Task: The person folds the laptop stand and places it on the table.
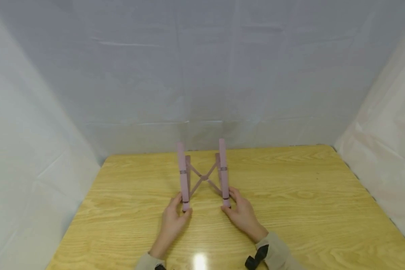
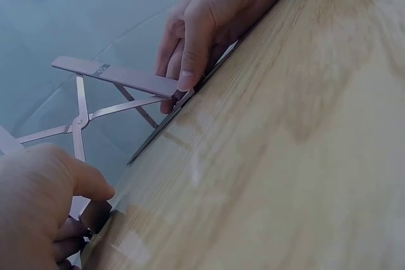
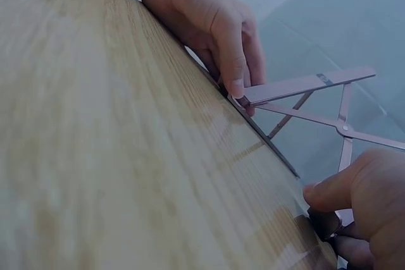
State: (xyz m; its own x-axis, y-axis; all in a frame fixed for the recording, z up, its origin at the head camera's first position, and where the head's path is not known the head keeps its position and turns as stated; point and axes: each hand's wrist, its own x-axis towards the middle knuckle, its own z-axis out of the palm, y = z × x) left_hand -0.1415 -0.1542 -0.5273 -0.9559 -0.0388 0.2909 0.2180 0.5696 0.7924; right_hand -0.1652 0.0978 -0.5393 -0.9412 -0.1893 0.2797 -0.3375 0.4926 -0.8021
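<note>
A pink folding laptop stand (image 1: 205,177) stands spread on the wooden table, its two long side arms joined by an X-shaped brace with a round pivot. My left hand (image 1: 173,221) grips the near end of the left arm, thumb on the inner side and fingers outside. At the near end of the right arm, my right hand (image 1: 244,217) does the same, mirrored. In the left wrist view the raised right arm (image 2: 126,77) slopes up from the hand. The right wrist view shows the left arm (image 3: 304,86) likewise, with a dark band across it.
The wooden table (image 1: 290,195) has rounded far corners. Pale sheeting (image 1: 202,75) hangs behind it and along both sides. A black strap (image 1: 257,257) is around the right sleeve, and a bright light reflection lies near the front of the tabletop.
</note>
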